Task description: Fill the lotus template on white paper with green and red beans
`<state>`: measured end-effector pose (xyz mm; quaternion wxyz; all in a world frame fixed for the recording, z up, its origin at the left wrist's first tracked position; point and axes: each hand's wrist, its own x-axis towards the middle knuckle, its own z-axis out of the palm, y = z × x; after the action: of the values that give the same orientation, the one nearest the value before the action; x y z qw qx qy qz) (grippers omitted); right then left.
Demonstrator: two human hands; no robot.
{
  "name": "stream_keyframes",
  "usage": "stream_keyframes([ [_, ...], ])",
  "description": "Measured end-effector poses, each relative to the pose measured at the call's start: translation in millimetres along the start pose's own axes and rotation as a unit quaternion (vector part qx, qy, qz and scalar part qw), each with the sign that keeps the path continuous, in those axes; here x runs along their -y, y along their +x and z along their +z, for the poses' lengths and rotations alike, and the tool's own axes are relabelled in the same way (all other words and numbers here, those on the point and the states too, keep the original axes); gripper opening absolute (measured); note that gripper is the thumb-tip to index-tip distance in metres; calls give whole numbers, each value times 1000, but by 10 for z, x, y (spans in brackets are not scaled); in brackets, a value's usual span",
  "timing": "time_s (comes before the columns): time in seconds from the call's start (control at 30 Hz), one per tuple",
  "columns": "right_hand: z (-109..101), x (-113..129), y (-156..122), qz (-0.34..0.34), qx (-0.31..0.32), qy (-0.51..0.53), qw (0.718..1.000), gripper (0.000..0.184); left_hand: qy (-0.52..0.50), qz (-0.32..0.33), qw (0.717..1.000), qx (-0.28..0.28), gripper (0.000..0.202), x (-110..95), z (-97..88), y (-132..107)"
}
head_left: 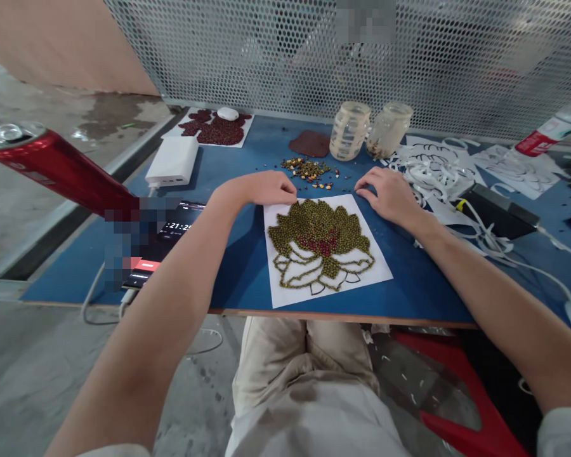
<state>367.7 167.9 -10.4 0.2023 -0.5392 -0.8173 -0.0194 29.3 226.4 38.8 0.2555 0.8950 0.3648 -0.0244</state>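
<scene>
A white sheet lies on the blue table in front of me. It bears a lotus picture made of green beans with a red centre. My left hand rests palm down at the sheet's far left corner, fingers curled together. Palm down at the far right corner is my right hand, its fingertips touching the table near the paper's edge. Neither hand visibly holds anything. A small heap of loose mixed beans lies just beyond both hands.
Two glass jars stand behind the beans beside a brown patch. A white power bank, a phone and a red can are at left. Paper scraps, a black box and cables lie right. Another bean sheet sits far left.
</scene>
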Motion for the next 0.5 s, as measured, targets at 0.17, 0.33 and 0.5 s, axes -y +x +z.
stream_keyframes([
  [0.17,-10,-20,19,-8,36,-24,999,24,6,-11,1000,5,19,-69,-14,-23],
  [0.33,-322,165,-78,-103,77,29,991,19,10,-7,1000,2,18,-22,-3,-3],
  [0.5,-580,672,-333,-228,196,200,933,9,10,-5,1000,4,19,-4,2,7],
])
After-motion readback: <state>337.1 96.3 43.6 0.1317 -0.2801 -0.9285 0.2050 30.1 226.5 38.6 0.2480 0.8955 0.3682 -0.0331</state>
